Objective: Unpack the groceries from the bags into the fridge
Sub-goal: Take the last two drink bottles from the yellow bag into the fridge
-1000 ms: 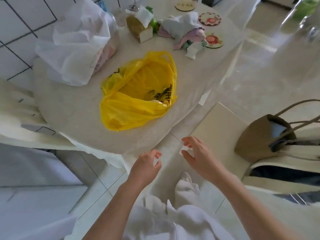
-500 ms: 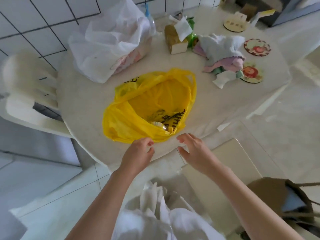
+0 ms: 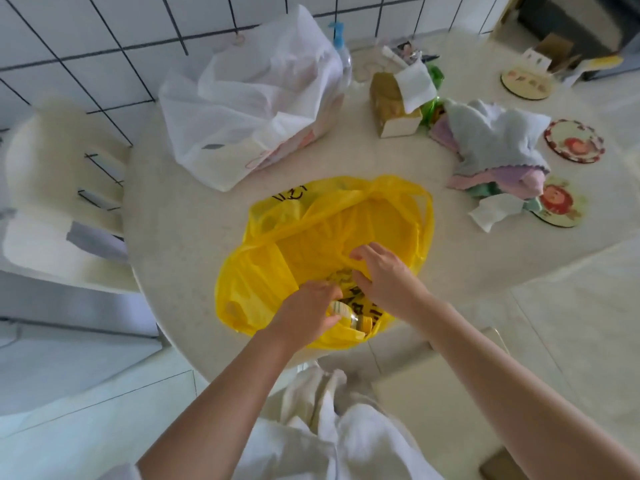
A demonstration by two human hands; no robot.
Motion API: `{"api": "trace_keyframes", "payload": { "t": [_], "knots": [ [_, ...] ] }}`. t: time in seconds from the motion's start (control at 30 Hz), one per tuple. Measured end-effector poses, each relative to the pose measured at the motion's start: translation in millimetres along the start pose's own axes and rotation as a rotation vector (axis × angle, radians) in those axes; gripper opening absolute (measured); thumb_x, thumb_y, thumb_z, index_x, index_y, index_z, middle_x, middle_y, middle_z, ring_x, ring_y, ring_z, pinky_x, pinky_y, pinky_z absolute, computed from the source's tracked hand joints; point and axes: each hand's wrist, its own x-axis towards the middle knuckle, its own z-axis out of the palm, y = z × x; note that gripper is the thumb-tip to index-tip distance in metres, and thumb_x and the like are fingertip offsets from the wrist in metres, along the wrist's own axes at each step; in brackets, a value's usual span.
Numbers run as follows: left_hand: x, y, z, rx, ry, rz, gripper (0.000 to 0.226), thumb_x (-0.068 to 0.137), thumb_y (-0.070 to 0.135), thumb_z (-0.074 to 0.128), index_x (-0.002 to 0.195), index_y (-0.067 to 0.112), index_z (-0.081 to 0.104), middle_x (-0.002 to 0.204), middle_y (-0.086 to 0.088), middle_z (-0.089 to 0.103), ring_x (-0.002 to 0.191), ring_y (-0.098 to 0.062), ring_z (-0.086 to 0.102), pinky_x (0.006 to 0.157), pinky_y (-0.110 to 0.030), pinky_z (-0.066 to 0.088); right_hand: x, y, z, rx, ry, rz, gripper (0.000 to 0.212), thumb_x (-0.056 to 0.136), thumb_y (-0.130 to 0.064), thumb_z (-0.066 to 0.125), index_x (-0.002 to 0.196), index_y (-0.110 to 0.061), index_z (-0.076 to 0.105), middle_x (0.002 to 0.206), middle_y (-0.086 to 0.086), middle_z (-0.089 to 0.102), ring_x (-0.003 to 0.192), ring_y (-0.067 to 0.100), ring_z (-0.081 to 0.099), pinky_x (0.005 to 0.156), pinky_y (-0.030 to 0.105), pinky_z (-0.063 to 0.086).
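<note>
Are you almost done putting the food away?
Not nearly. Nothing looks put away yet, and no fridge is in view. Right now both hands are in the yellow bag: the left hand grips a jar, and the right hand holds the bag open. The white bag looks full.

Open bag (image 3: 311, 237) lay on desk (image 3: 180, 237) near front edge, both hands inside it; jar (image 3: 349, 315) in bag under left hand (image 3: 306, 315), right hand (image 3: 382, 275) just right. Second bag (image 3: 256, 105) behind. Cloths (image 3: 495, 150) and coasters (image 3: 573, 142) right. Chair (image 3: 62, 202) left of desk.
</note>
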Motion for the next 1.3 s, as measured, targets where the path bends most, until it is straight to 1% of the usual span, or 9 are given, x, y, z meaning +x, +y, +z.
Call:
{"api": "trace_keyframes", "payload": {
  "t": [0.3, 0.47, 0.57, 0.63, 0.7, 0.8, 0.9, 1.1, 1.3],
  "knots": [
    [10.3, -22.5, 9.1, 0.028, -0.158, -0.014, 0.048, 0.08, 0.03, 0.072, 0.123, 0.023, 0.052, 0.123, 0.002, 0.053, 0.116, -0.02, 0.048, 0.095, -0.036, 0.046, 75.0, -1.0, 10.0, -0.164, -0.053, -0.186, 0.033, 0.096, -0.022, 0.049, 0.128, -0.014, 0.051, 0.132, 0.005, 0.049, 0.12, 0.023, 0.048, 0.099, 0.03, 0.04],
    [14.9, -31.6, 6.7, 0.114, -0.274, -0.075, 0.068, 0.073, 0.044, 0.077, 0.132, 0.025, 0.047, 0.13, 0.003, 0.05, 0.12, -0.02, 0.044, 0.099, -0.035, 0.042, 110.6, 13.9, 14.3, -0.191, -0.053, -0.304, 0.039, 0.088, -0.007, 0.056, 0.127, -0.008, 0.053, 0.13, 0.011, 0.051, 0.12, 0.03, 0.049, 0.096, 0.038, 0.047],
    [14.4, -39.8, 3.6, 0.189, -0.355, -0.115, 0.071, 0.072, 0.043, 0.077, 0.134, 0.025, 0.047, 0.132, 0.003, 0.05, 0.122, -0.022, 0.044, 0.1, -0.038, 0.04, 126.6, 26.3, 13.7, -0.233, -0.103, -0.363, 0.041, 0.083, -0.001, 0.06, 0.123, -0.007, 0.057, 0.133, 0.015, 0.05, 0.125, 0.034, 0.046, 0.093, 0.045, 0.051],
    [14.5, -41.1, 1.6, 0.198, -0.367, -0.143, 0.069, 0.073, 0.041, 0.076, 0.135, 0.027, 0.047, 0.132, 0.004, 0.052, 0.122, -0.021, 0.045, 0.1, -0.038, 0.038, 135.5, 31.4, 11.5, -0.367, -0.169, -0.397, 0.041, 0.086, -0.004, 0.058, 0.126, -0.012, 0.056, 0.146, 0.012, 0.037, 0.138, 0.033, 0.031, 0.102, 0.047, 0.044],
    [16.7, -39.5, -0.9, 0.173, -0.362, -0.177, 0.068, 0.074, 0.039, 0.075, 0.135, 0.029, 0.046, 0.132, 0.006, 0.053, 0.122, -0.02, 0.047, 0.101, -0.037, 0.036, 143.4, 36.4, 11.3, -0.469, -0.238, -0.431, 0.039, 0.088, -0.007, 0.055, 0.125, -0.02, 0.057, 0.156, 0.007, 0.021, 0.146, 0.033, 0.01, 0.114, 0.046, 0.029],
    [21.0, -38.8, -4.1, 0.098, -0.346, -0.246, 0.067, 0.075, 0.038, 0.076, 0.135, 0.029, 0.047, 0.133, 0.008, 0.053, 0.122, -0.019, 0.047, 0.099, -0.037, 0.039, 155.6, 40.9, 11.1, -0.566, -0.289, -0.49, 0.04, 0.088, -0.011, 0.054, 0.125, -0.028, 0.057, 0.16, 0.004, 0.008, 0.147, 0.035, -0.005, 0.118, 0.047, 0.011],
    [24.0, -43.4, -7.5, 0.011, -0.256, -0.331, 0.067, 0.075, 0.041, 0.077, 0.134, 0.031, 0.048, 0.135, 0.011, 0.054, 0.122, -0.017, 0.047, 0.097, -0.035, 0.044, 172.5, 40.8, 8.7, -0.538, -0.285, -0.468, 0.048, 0.092, -0.012, 0.048, 0.139, -0.021, 0.043, 0.159, 0.005, 0.012, 0.147, 0.035, 0.001, 0.118, 0.047, 0.01],
    [37.6, -51.9, -13.5, -0.056, -0.066, -0.501, 0.074, 0.07, 0.053, 0.077, 0.135, 0.035, 0.046, 0.138, 0.011, 0.053, 0.131, -0.019, 0.044, 0.107, -0.038, 0.038, 217.5, 42.0, 0.4, -0.393, -0.173, -0.399, 0.042, 0.092, -0.014, 0.049, 0.133, -0.011, 0.045, 0.142, 0.007, 0.043, 0.135, 0.032, 0.031, 0.108, 0.044, 0.034],
    [46.0, -54.9, -14.8, -0.11, 0.104, -0.629, 0.073, 0.078, 0.058, 0.068, 0.139, 0.028, 0.043, 0.141, 0.009, 0.05, 0.131, -0.017, 0.044, 0.105, -0.031, 0.038, 256.6, 58.8, -6.7, -0.243, -0.403, -0.21, 0.047, 0.096, -0.028, 0.045, 0.14, -0.013, 0.036, 0.137, 0.013, 0.045, 0.122, 0.034, 0.041, 0.099, 0.047, 0.039]
  ]
}}
